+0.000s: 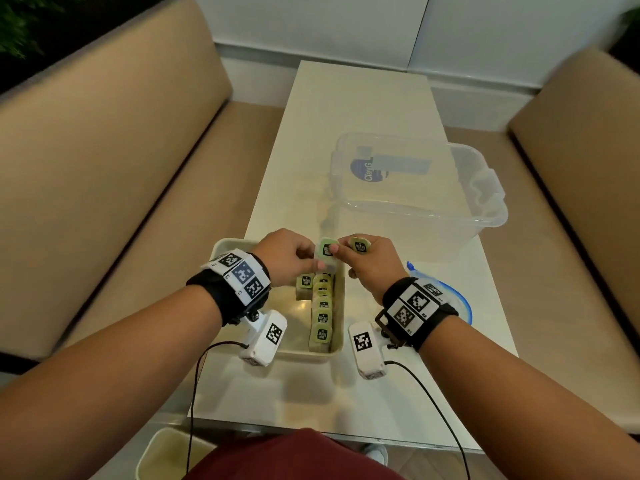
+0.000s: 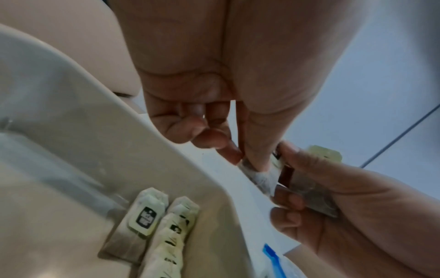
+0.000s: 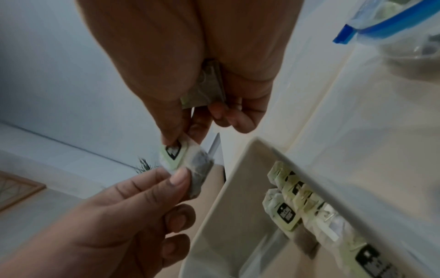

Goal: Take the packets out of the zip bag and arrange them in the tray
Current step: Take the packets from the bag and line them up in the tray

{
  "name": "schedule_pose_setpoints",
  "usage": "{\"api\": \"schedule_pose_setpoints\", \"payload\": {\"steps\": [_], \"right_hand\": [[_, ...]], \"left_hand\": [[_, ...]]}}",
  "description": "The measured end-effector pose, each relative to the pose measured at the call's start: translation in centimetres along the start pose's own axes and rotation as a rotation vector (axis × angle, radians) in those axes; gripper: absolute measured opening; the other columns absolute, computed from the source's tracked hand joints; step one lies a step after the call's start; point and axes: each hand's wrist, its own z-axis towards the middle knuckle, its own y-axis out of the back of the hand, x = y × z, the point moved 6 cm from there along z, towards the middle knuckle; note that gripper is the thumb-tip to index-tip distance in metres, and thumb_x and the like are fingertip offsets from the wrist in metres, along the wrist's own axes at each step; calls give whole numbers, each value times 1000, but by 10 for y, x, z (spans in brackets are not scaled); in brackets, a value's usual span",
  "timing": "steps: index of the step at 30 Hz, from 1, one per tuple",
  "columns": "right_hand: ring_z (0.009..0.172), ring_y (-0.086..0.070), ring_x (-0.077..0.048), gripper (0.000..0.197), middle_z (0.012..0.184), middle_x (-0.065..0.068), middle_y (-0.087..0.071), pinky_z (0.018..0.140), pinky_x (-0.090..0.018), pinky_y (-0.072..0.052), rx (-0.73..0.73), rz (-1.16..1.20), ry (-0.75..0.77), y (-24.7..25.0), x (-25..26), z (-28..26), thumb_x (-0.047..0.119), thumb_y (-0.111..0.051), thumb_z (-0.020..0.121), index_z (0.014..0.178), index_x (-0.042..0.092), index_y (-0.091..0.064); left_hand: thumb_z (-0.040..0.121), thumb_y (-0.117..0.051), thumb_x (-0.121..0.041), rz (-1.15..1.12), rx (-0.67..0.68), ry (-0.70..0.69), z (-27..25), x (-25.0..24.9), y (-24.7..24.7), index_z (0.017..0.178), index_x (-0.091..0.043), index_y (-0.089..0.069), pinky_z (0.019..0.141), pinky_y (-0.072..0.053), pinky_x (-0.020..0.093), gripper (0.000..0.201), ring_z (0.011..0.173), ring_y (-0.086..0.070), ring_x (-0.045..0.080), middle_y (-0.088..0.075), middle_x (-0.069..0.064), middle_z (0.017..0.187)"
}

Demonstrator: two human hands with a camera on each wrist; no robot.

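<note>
Both hands pinch one packet (image 1: 326, 251) upright above the tray's (image 1: 221, 247) far end, the left hand (image 1: 284, 256) nearer the started second row, while the right hand (image 1: 369, 268) also holds a spare packet (image 1: 359, 244).

My right hand (image 3: 190, 75) pinches the top of a packet (image 3: 183, 159) between thumb and a finger, with a second packet (image 3: 204, 88) tucked against its palm under the curled fingers, while my left hand (image 3: 119, 216) pinches the first packet's lower edge from below. To the right, the tray (image 3: 226, 197) holds a row of packets (image 3: 297, 197) lying along its wall. The zip bag (image 3: 393, 28) with its blue seal lies on the bench (image 3: 369, 122) at the upper right.
</note>
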Motion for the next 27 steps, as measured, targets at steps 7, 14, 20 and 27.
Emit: {"api": "schedule_pose_setpoints", "payload": {"steps": [7,14,20,27], "right_hand": [[62,-44,-17,3,84,-9,-56,59,-33,-40,-87,127,-209,1,-24,3,14,-45,90,91,16,-48],[59,-47,-21,15,74,-10,-54,59,-35,-45,-87,238,-257,7,-26,-9,2,-40,87,80,9,-51],[70,-57,-14,15,79,-6,-66,65,-26,-48,-125,26,-105,19,-25,-13,8,-60,91,78,13,-66],[58,-60,2,13,79,1,-71,56,-14,-46,-38,-31,-58,13,-23,-9,7,-64,93,89,17,-71]], "left_hand": [[77,-76,-48,273,203,273,18,54,-8,85,-10,-73,59,-41,25,39,62,-52,16,-61,-1,69],[73,-76,-55,427,388,424,34,76,-43,90,-9,-70,79,-54,34,49,72,-59,23,-72,8,89],[61,-79,-63,511,393,442,42,80,-52,71,-14,-68,76,-56,33,51,72,-68,23,-74,5,81],[63,-78,-62,517,306,399,35,64,-32,72,-15,-72,69,-58,33,48,73,-71,22,-73,3,73]]}}
